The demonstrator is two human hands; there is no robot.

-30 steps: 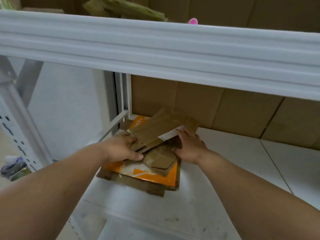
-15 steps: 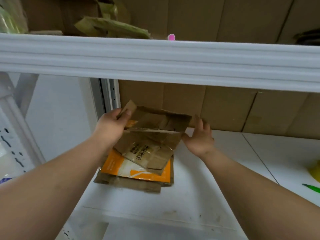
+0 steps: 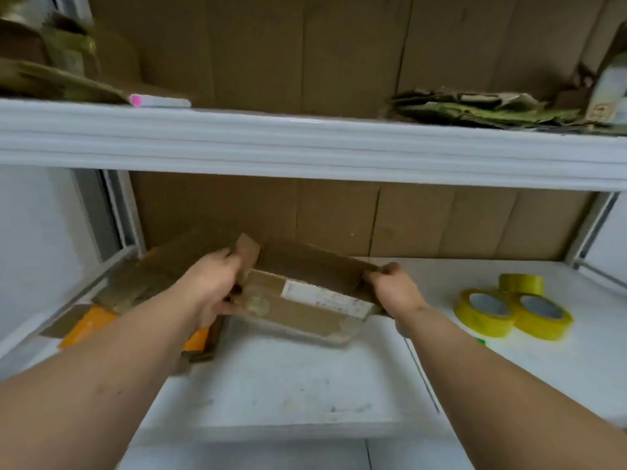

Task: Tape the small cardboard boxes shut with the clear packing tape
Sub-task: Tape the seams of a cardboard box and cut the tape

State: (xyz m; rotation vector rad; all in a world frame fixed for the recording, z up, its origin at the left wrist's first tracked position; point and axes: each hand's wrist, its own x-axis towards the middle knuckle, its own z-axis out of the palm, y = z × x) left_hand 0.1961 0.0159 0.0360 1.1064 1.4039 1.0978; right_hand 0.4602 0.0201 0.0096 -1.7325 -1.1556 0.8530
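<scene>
A small brown cardboard box (image 3: 305, 300) with a white label and old tape is held above the white shelf (image 3: 288, 385), its flaps open toward the back. My left hand (image 3: 212, 286) grips its left end near a raised flap. My right hand (image 3: 393, 286) grips its right end. A pile of flattened cardboard (image 3: 142, 283) with an orange sheet lies to the left on the shelf. Three rolls of yellowish packing tape (image 3: 512, 308) sit on the shelf to the right.
A white upper shelf beam (image 3: 305, 144) runs across above my hands. On it lie flattened cardboard pieces (image 3: 475, 108) and a pink-capped tube (image 3: 156, 100). Cardboard sheets (image 3: 339, 215) line the back wall. White uprights stand at both sides.
The box has come off the pile and moved right toward the shelf's middle, now held at both ends. My view has swung up and right, bringing the tape rolls into sight.
</scene>
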